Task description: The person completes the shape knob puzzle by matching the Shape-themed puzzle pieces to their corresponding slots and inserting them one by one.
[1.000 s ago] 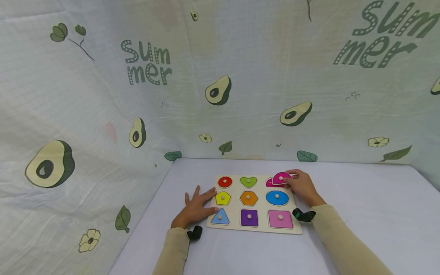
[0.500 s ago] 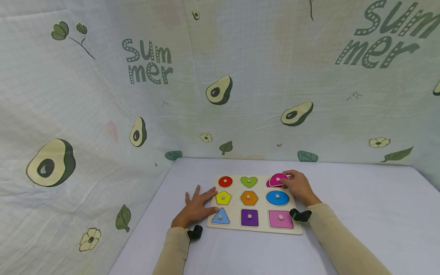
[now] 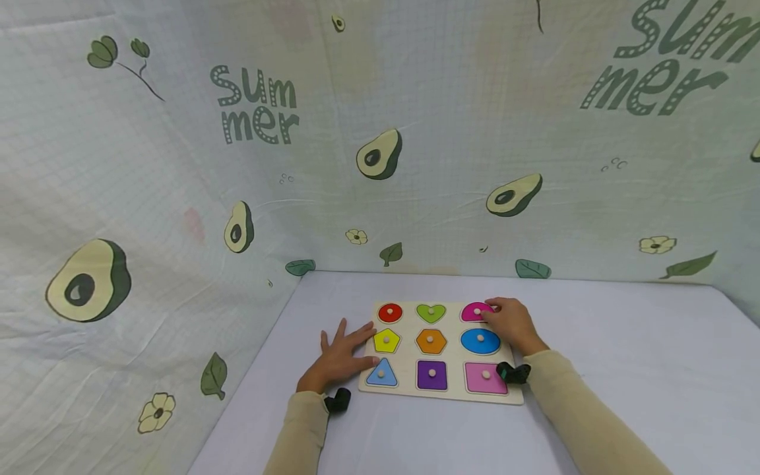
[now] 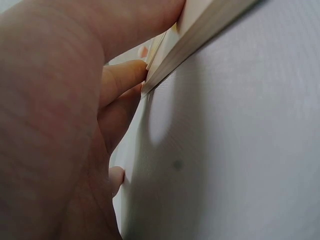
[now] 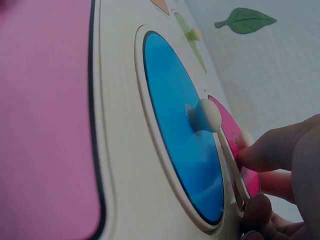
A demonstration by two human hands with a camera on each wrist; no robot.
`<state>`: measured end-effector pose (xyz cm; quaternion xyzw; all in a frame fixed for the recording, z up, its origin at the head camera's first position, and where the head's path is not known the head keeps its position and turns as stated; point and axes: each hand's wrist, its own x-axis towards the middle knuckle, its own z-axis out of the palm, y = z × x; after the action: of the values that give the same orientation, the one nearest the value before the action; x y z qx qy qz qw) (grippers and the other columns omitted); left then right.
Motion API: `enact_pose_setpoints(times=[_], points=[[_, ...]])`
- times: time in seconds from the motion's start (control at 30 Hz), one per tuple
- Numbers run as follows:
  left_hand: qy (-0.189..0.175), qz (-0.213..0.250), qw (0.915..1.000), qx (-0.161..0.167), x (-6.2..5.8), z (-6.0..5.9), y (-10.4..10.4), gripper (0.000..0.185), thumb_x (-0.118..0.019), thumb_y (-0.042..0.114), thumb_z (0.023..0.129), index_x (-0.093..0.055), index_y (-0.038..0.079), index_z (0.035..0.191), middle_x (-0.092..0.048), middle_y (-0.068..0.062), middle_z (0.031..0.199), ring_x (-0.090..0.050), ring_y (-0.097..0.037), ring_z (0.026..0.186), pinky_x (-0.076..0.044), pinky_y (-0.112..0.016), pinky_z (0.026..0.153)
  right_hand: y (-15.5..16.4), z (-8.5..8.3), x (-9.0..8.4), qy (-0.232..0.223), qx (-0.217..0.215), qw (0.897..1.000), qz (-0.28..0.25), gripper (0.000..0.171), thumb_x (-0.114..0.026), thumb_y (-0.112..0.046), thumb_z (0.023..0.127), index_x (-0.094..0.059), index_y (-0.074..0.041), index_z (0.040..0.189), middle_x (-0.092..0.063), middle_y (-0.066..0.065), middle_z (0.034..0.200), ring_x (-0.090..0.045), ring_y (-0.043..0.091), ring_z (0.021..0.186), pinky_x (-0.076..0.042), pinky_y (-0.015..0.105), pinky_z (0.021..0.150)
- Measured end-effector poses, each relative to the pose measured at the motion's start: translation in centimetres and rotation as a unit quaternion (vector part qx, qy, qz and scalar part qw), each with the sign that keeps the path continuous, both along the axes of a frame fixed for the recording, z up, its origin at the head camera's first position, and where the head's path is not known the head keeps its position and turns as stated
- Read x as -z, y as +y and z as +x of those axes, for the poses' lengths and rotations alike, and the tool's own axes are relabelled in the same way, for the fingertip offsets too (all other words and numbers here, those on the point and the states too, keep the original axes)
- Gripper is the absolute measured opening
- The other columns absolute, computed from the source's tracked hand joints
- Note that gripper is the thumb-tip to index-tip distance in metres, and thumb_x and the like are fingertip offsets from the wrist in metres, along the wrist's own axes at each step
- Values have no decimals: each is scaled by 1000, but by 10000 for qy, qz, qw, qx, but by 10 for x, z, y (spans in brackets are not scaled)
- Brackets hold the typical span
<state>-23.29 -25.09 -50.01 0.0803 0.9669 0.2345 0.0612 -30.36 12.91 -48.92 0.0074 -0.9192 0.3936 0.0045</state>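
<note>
A wooden peg puzzle board lies on the table with several coloured knobbed pieces in its recesses. At its far right corner my right hand pinches a magenta semicircle puzzle piece by its right end. In the right wrist view the semicircle sits over its recess, its near edge slightly raised, with the thumb on its face and fingers at its edge. My left hand is spread on the table, its thumb and a finger touching the board's left edge.
Beside the semicircle are a green heart and a blue oval. A pink rectangle lies nearest the right wrist camera. White table cloth surrounds the board, and a printed curtain hangs behind.
My right hand has brought the magenta semicircle left and down onto its recess, covering the matching picture that showed beneath it. The left hand stays in place.
</note>
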Motion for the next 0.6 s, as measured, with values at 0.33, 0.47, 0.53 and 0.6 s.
enact_pose_setpoints(times=[0.33,0.47,0.53,0.6], points=[[19,-16,10000,5,0,1,0,76,-69,61,84,-49,31,150,-36,12,159,0,-39,152,16,-70,110,-4,2,-5,71,-72,9992,393,44,-64,-20,94,-63,10,127,-61,30,127,-53,47,119,-46,58,100],[14,-17,10000,-17,-1,1,0,76,-69,61,83,-49,32,150,-36,13,158,0,-39,152,16,-70,110,-4,3,-8,150,-164,9983,540,44,-65,-20,94,-63,11,125,-63,30,123,-56,46,116,-47,58,98],[-1,-20,10000,-22,-1,0,0,76,-69,61,83,-49,32,150,-36,13,159,0,-39,152,15,-70,110,-4,3,-7,199,-163,9982,547,43,-66,-20,93,-64,11,124,-64,30,121,-56,45,113,-48,57,97],[-4,-21,10000,-13,-2,0,0,76,-69,61,83,-49,32,150,-36,13,159,0,-39,152,15,-70,110,-3,4,-6,252,-133,9983,504,43,-67,-20,93,-64,10,123,-64,30,118,-57,43,109,-48,57,95]])
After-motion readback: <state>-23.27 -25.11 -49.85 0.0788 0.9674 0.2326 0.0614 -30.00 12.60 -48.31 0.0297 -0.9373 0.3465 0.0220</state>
